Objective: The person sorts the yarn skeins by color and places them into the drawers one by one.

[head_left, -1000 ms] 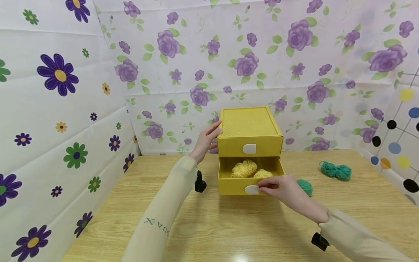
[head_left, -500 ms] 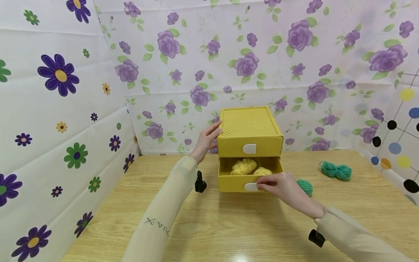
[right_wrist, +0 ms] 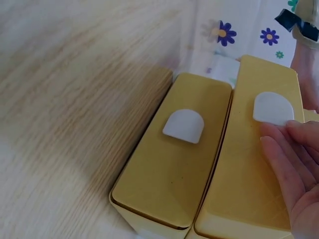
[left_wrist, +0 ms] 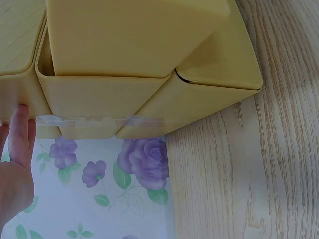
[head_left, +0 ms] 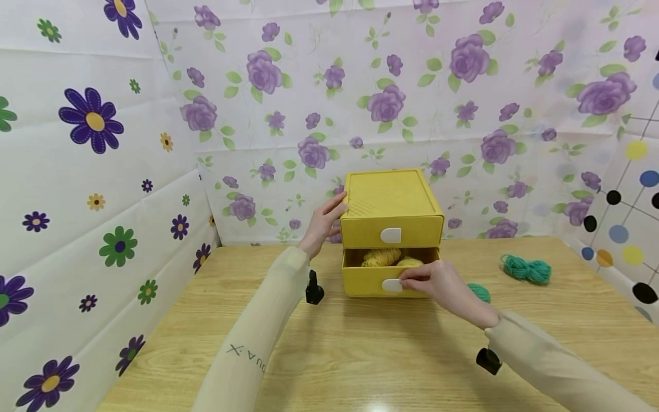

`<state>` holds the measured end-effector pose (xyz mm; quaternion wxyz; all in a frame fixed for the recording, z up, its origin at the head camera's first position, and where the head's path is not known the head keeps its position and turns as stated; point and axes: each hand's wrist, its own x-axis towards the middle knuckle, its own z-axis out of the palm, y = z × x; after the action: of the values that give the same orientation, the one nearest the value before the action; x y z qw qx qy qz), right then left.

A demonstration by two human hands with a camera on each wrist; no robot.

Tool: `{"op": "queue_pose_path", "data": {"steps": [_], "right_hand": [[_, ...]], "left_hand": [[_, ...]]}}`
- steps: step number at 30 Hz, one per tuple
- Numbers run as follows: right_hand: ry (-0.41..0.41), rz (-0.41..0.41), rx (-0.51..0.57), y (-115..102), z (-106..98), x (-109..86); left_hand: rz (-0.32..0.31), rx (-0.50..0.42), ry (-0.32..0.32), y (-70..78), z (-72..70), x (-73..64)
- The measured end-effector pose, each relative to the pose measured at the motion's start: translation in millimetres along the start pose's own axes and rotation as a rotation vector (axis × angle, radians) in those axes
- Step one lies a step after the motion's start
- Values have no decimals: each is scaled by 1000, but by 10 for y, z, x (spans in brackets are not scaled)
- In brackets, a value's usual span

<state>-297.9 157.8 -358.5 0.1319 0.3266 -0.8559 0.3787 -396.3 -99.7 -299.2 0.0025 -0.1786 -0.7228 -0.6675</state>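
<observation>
A yellow drawer unit (head_left: pixel 391 194) stands at the back of the table, its three levels showing in the left wrist view. Its middle drawer (head_left: pixel 362 281) is partly pulled out, with two skeins of yellow yarn (head_left: pixel 380 257) inside. My right hand (head_left: pixel 455 290) pinches the white tab handle (head_left: pixel 392 285) of that drawer between thumb and fingers. Against the unit's upper left side rest the extended fingers of my left hand (head_left: pixel 321 227). The top drawer (head_left: pixel 355 232) is closed. In the right wrist view the bottom drawer (right_wrist: pixel 154 174), also closed, shows its own white tab.
A skein of teal yarn (head_left: pixel 526 269) lies on the wooden table (head_left: pixel 247 343) to the right. Another teal skein (head_left: pixel 480 292) is partly hidden behind my right hand. Floral cloth (head_left: pixel 288 114) hangs close behind the unit, and patterned sheets border both sides.
My right hand has moved forward, pushing the middle drawer further into the unit, so less of the yellow yarn shows. The left hand has stayed on the unit's side.
</observation>
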Motion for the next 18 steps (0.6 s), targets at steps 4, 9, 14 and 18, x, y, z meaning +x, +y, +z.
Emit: {"op": "queue_pose_path", "data": {"steps": [4, 9, 14, 18], "right_hand": [[11, 4, 0, 36, 5, 53], [19, 13, -14, 81, 17, 106], [20, -5, -12, 131, 22, 156], [43, -19, -14, 174, 13, 203]], "left_hand": [[-1, 12, 3, 32, 7, -28], [14, 23, 33, -88, -3, 43], [9, 25, 36, -83, -3, 41], [0, 0, 11, -9, 5, 5]]}}
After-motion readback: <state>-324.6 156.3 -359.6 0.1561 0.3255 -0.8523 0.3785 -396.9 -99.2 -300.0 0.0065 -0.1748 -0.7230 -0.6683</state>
